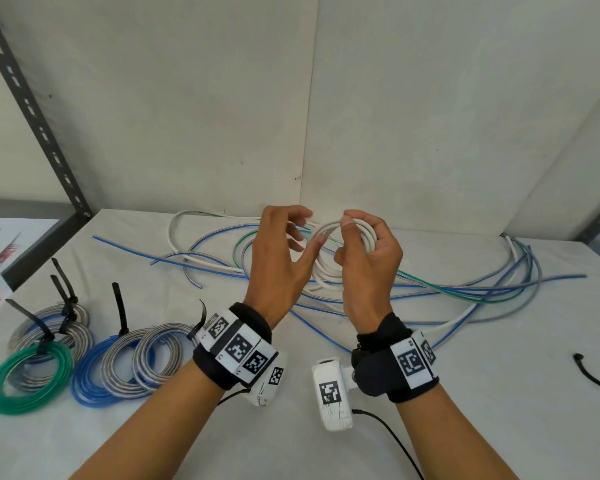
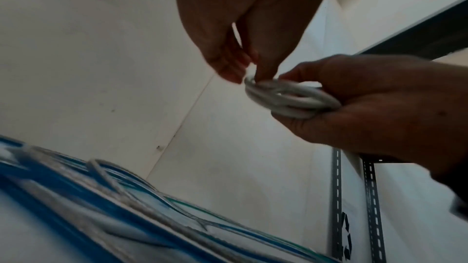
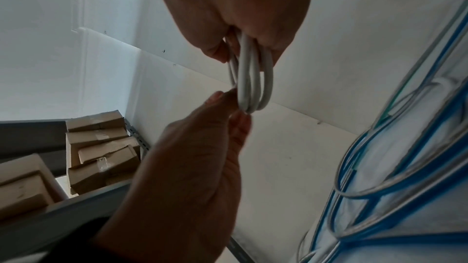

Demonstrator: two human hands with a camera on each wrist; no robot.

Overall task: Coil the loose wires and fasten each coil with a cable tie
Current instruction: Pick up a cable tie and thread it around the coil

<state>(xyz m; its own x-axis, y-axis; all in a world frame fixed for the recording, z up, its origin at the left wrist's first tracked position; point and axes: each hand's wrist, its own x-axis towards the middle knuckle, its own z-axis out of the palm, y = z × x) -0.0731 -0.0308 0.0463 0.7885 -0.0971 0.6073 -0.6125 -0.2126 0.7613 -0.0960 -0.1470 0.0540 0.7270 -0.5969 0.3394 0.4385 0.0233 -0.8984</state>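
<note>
A white wire coil of several loops is held up above the table. My right hand grips one side of it, thumb on top and fingers curled round the loops. My left hand meets the opposite side, with thumb and a fingertip pinching the end of the loops; its other fingers are spread. Loose blue, green, silver and white wires lie tangled on the white table beneath both hands.
Several tied coils, among them a green one and a blue one, lie at front left with black tie tails sticking up. A loose black cable tie lies at far right. A slotted metal upright stands back left. Cardboard boxes sit beside the table.
</note>
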